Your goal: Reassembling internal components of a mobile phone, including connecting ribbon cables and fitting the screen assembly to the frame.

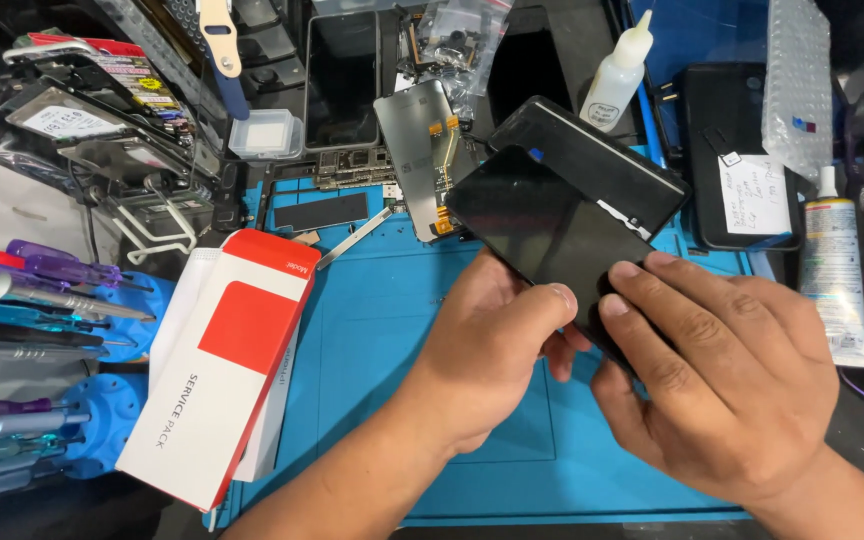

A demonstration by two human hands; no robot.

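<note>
Left of the blue silicone work mat, several screwdrivers sit in one rack; one red-and-white cardboard box overlaps the mat's left edge. Above the mat's middle, the left hand grips the glossy black screen panel from beneath, seemingly steadying it, while the right hand pinches its near edge. Two white glue bottles stand beyond.

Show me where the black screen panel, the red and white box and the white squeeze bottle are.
Black screen panel (542, 225), head view, glass middle.
Red and white box (247, 325), head view, red patch.
White squeeze bottle (615, 85), head view, body.
</note>
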